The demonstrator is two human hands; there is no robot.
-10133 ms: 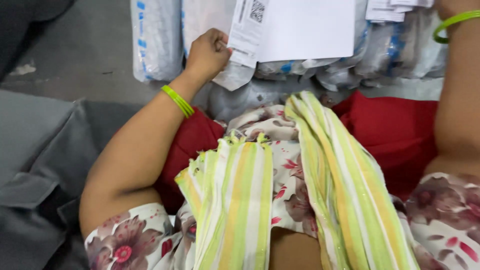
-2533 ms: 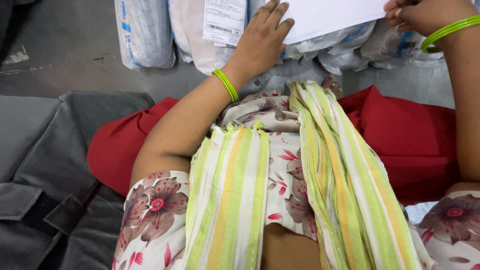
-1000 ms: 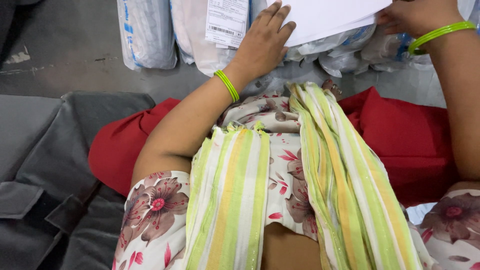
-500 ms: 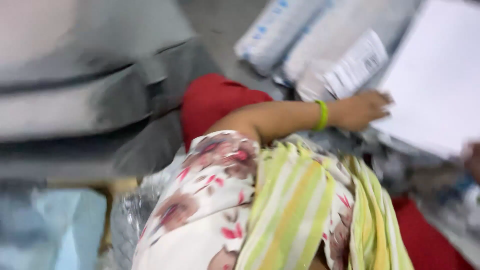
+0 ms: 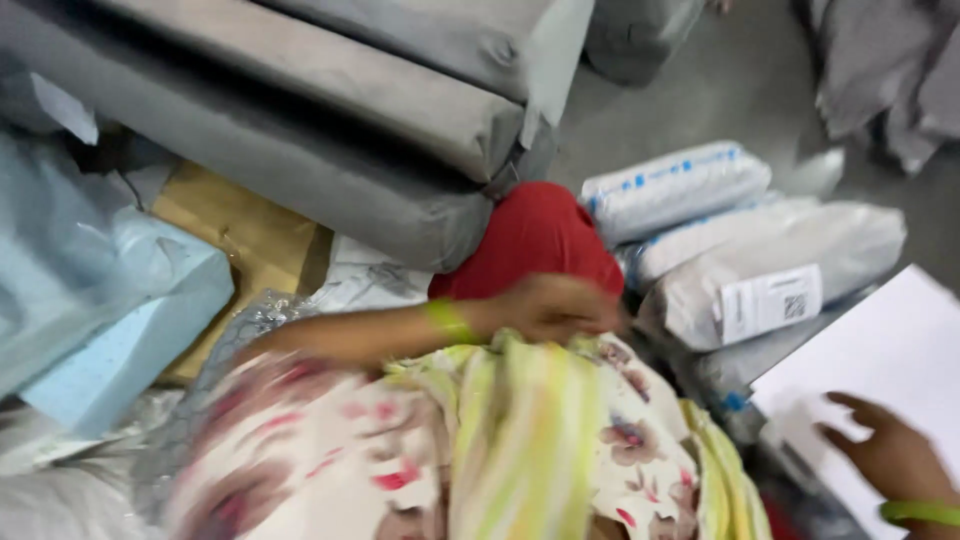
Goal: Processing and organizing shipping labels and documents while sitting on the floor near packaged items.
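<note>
My left hand is blurred and lies low by the red cloth over my knee, just short of the packages; its fingers are unclear. A green bangle circles that wrist. My right hand, with its own green bangle, holds a large white sheet of paper at the lower right, fingers spread on it. Several grey-white plastic-wrapped packages lie under and beside the sheet; one carries a white label.
A blue-striped white package lies behind the others. Long grey padded rolls cross the upper left. A light blue foam block and brown cardboard sit at the left. A green-striped scarf drapes my floral-clothed lap.
The view has swung left and tilted. My left hand has come off the labelled package and drawn back to my knee. My right hand still has the white sheet.
</note>
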